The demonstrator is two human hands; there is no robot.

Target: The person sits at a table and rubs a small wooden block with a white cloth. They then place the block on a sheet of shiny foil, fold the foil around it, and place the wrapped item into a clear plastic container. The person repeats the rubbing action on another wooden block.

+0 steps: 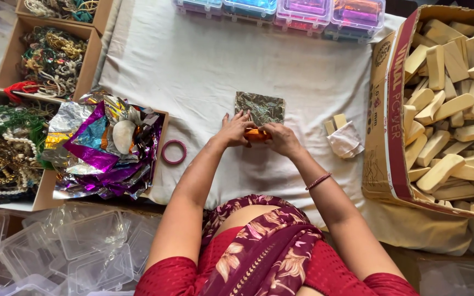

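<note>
My left hand (235,129) and my right hand (281,138) meet over a small orange-wrapped piece (257,135) on the white cloth (204,66). Both hands pinch its ends. Just beyond my fingers lies a square sheet of dark shiny foil (260,107), flat on the cloth, with its near edge under my fingertips. A pink bangle (174,152) lies to the left of my left hand. To the right of my right hand sit two small wooden blocks (336,123) and a folded white cloth bag (346,141).
A large cardboard box (382,126) of wooden blocks fills the right side. A box of crumpled coloured foil (102,145) stands at left, with boxes of beads and necklaces (6,148) beyond it. Coloured plastic cases (281,11) line the far edge. Clear plastic containers (72,246) are piled at bottom left.
</note>
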